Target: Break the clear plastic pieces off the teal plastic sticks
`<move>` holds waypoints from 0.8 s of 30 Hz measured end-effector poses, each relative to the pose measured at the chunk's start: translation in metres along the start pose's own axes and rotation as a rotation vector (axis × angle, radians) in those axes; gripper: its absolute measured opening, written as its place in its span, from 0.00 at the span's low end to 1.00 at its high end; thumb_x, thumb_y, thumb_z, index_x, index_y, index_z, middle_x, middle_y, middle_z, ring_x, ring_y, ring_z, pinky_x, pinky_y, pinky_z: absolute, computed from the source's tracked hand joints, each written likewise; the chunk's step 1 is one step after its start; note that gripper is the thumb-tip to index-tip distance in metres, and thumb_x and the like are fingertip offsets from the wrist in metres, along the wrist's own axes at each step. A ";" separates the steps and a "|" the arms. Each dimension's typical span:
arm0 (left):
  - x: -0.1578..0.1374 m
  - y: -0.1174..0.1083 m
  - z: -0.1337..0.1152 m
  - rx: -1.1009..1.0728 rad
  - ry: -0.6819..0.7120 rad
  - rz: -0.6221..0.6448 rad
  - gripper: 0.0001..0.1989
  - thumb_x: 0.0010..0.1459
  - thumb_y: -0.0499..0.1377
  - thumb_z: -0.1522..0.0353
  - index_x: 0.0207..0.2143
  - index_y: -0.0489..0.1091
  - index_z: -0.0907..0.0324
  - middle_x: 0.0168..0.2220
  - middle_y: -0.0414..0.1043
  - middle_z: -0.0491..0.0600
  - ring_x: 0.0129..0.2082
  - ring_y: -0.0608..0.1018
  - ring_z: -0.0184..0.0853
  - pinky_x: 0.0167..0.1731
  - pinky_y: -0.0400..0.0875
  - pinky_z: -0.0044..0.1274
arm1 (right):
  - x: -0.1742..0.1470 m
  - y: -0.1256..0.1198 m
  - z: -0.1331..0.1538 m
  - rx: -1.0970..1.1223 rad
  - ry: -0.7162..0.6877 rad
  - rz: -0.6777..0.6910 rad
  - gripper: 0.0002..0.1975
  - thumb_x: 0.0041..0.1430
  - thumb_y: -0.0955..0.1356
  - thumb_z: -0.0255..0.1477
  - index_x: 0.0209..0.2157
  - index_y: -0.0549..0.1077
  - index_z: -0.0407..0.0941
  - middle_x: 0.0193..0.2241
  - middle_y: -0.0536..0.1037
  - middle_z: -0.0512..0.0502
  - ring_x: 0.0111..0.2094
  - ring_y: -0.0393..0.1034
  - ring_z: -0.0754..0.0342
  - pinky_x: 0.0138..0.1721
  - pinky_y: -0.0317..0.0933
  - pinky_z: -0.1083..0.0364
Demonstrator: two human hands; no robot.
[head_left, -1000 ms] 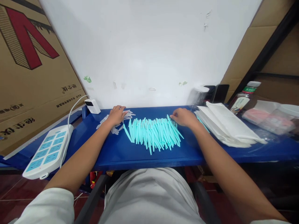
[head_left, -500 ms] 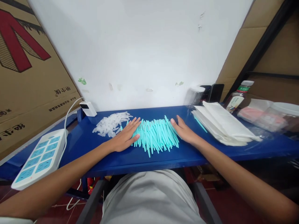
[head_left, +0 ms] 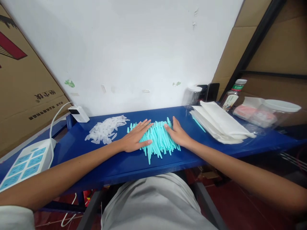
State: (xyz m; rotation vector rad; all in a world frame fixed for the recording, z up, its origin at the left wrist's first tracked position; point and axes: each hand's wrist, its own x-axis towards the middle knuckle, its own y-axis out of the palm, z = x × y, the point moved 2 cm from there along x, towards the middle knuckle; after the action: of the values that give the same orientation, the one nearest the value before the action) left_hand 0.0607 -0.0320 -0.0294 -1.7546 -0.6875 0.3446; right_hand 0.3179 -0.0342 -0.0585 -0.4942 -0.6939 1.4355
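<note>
A pile of thin turquoise pointed sticks (head_left: 158, 139) lies on the blue table (head_left: 115, 167), most of them side by side. My left hand (head_left: 135, 137) rests flat over the pile's left part, fingers stretched out and thumb apart. At the right side of the pile, my right hand (head_left: 178, 132) touches the sticks with its palm turned inward and its thumb raised away from the straight fingers. Some sticks are hidden beneath the left hand. Left of the pile is a heap of small translucent white pointed pieces (head_left: 104, 129).
White paper bags (head_left: 220, 123) lie at the right, a few turquoise sticks beside them. Behind stand a clear jar (head_left: 192, 95), a bottle (head_left: 233, 95) and a larger clear tub (head_left: 275, 111). A power strip (head_left: 27, 163) and a white corded box (head_left: 79, 114) are at the left.
My left hand has moved further over the sticks, and my right hand has come in against the pile's right side, bringing the hands closer together. The view has shifted slightly right.
</note>
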 end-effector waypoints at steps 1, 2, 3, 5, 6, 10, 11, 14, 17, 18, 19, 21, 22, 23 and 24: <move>0.005 0.002 -0.002 -0.002 0.006 -0.011 0.44 0.69 0.46 0.43 0.77 0.32 0.48 0.78 0.26 0.46 0.76 0.35 0.46 0.74 0.33 0.42 | 0.001 0.002 -0.001 0.003 -0.014 -0.009 0.50 0.68 0.55 0.55 0.76 0.38 0.33 0.76 0.40 0.30 0.76 0.32 0.40 0.75 0.33 0.42; 0.009 0.004 -0.004 -0.005 0.013 -0.020 0.45 0.69 0.47 0.42 0.77 0.32 0.49 0.78 0.27 0.47 0.76 0.35 0.46 0.74 0.33 0.42 | 0.002 0.004 -0.003 0.006 -0.030 -0.020 0.50 0.68 0.56 0.55 0.76 0.38 0.34 0.76 0.41 0.30 0.76 0.32 0.39 0.75 0.33 0.41; 0.014 0.006 -0.006 -0.008 0.017 -0.028 0.45 0.68 0.47 0.42 0.77 0.33 0.49 0.78 0.27 0.48 0.76 0.35 0.47 0.74 0.33 0.42 | 0.002 0.006 -0.004 0.007 -0.045 -0.030 0.50 0.67 0.56 0.55 0.76 0.38 0.35 0.76 0.42 0.30 0.76 0.33 0.38 0.74 0.34 0.39; 0.023 0.010 -0.010 -0.008 0.022 -0.040 0.46 0.68 0.47 0.41 0.77 0.34 0.49 0.78 0.28 0.48 0.76 0.35 0.46 0.74 0.33 0.42 | 0.002 0.008 -0.006 -0.003 -0.067 -0.051 0.51 0.67 0.57 0.55 0.76 0.38 0.35 0.76 0.42 0.30 0.76 0.33 0.36 0.74 0.35 0.37; 0.027 0.013 -0.012 -0.006 0.023 -0.043 0.46 0.67 0.47 0.40 0.77 0.35 0.50 0.78 0.28 0.48 0.76 0.35 0.46 0.74 0.33 0.42 | 0.001 0.009 -0.006 -0.013 -0.076 -0.063 0.51 0.67 0.57 0.55 0.76 0.38 0.34 0.76 0.42 0.29 0.76 0.33 0.36 0.74 0.35 0.37; 0.043 0.022 -0.015 0.000 0.016 -0.069 0.48 0.66 0.46 0.39 0.77 0.37 0.53 0.78 0.28 0.51 0.76 0.34 0.46 0.74 0.32 0.42 | 0.004 0.008 -0.007 -0.056 -0.112 -0.094 0.49 0.69 0.56 0.52 0.75 0.38 0.29 0.75 0.41 0.25 0.76 0.33 0.37 0.74 0.36 0.39; 0.047 0.024 -0.015 0.001 0.011 -0.080 0.48 0.66 0.46 0.39 0.77 0.37 0.53 0.78 0.28 0.51 0.76 0.34 0.46 0.74 0.32 0.42 | 0.006 0.007 -0.007 -0.064 -0.120 -0.100 0.48 0.69 0.56 0.51 0.75 0.38 0.30 0.75 0.41 0.26 0.76 0.33 0.37 0.74 0.36 0.38; 0.060 0.030 -0.014 0.000 0.005 -0.113 0.49 0.65 0.45 0.38 0.77 0.34 0.54 0.78 0.28 0.52 0.76 0.35 0.47 0.74 0.33 0.42 | 0.018 0.000 -0.012 -0.085 -0.128 -0.102 0.47 0.70 0.56 0.50 0.75 0.38 0.32 0.75 0.43 0.28 0.76 0.35 0.37 0.74 0.36 0.37; 0.075 0.035 -0.015 -0.016 0.011 -0.131 0.51 0.65 0.44 0.37 0.77 0.32 0.55 0.78 0.29 0.54 0.76 0.34 0.47 0.74 0.33 0.42 | 0.031 -0.010 -0.018 -0.121 -0.119 -0.077 0.45 0.70 0.55 0.48 0.75 0.38 0.32 0.75 0.43 0.28 0.76 0.35 0.38 0.74 0.35 0.38; 0.081 0.036 -0.016 -0.021 0.011 -0.135 0.51 0.65 0.44 0.37 0.77 0.31 0.56 0.78 0.29 0.54 0.76 0.34 0.46 0.74 0.33 0.42 | 0.035 -0.013 -0.021 -0.137 -0.110 -0.069 0.45 0.70 0.55 0.48 0.75 0.38 0.31 0.75 0.42 0.27 0.76 0.34 0.39 0.74 0.35 0.38; 0.087 0.038 -0.016 -0.024 0.012 -0.137 0.51 0.65 0.44 0.37 0.77 0.31 0.57 0.78 0.28 0.55 0.76 0.33 0.46 0.74 0.32 0.42 | 0.039 -0.017 -0.023 -0.153 -0.102 -0.059 0.45 0.70 0.54 0.47 0.74 0.38 0.29 0.75 0.41 0.26 0.76 0.33 0.40 0.74 0.34 0.39; 0.101 0.041 -0.018 -0.029 0.012 -0.139 0.52 0.65 0.44 0.37 0.77 0.31 0.58 0.78 0.27 0.56 0.76 0.32 0.45 0.74 0.32 0.42 | 0.046 -0.026 -0.029 -0.180 -0.093 -0.050 0.45 0.70 0.54 0.46 0.74 0.38 0.27 0.75 0.40 0.25 0.76 0.32 0.40 0.74 0.33 0.41; 0.108 0.042 -0.018 -0.031 0.011 -0.141 0.52 0.64 0.44 0.37 0.77 0.31 0.59 0.78 0.27 0.56 0.76 0.31 0.45 0.74 0.32 0.42 | 0.049 -0.030 -0.032 -0.190 -0.089 -0.045 0.45 0.70 0.54 0.47 0.74 0.38 0.28 0.75 0.40 0.27 0.76 0.31 0.41 0.74 0.33 0.41; 0.116 0.044 -0.018 -0.033 0.009 -0.144 0.53 0.64 0.44 0.37 0.77 0.32 0.59 0.78 0.27 0.56 0.76 0.31 0.45 0.74 0.32 0.43 | 0.053 -0.034 -0.035 -0.197 -0.083 -0.040 0.44 0.71 0.53 0.47 0.75 0.38 0.30 0.76 0.40 0.28 0.76 0.32 0.41 0.74 0.33 0.41; 0.123 0.046 -0.019 -0.036 0.009 -0.150 0.53 0.64 0.44 0.36 0.77 0.32 0.59 0.78 0.27 0.56 0.76 0.31 0.46 0.74 0.32 0.43 | 0.056 -0.038 -0.038 -0.205 -0.077 -0.036 0.44 0.71 0.53 0.47 0.75 0.37 0.31 0.76 0.41 0.29 0.76 0.32 0.40 0.74 0.33 0.40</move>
State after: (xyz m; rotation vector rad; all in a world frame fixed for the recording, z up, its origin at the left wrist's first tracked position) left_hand 0.1799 0.0210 -0.0531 -1.7253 -0.8183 0.2231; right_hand 0.3712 0.0217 -0.0522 -0.5851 -0.9132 1.3621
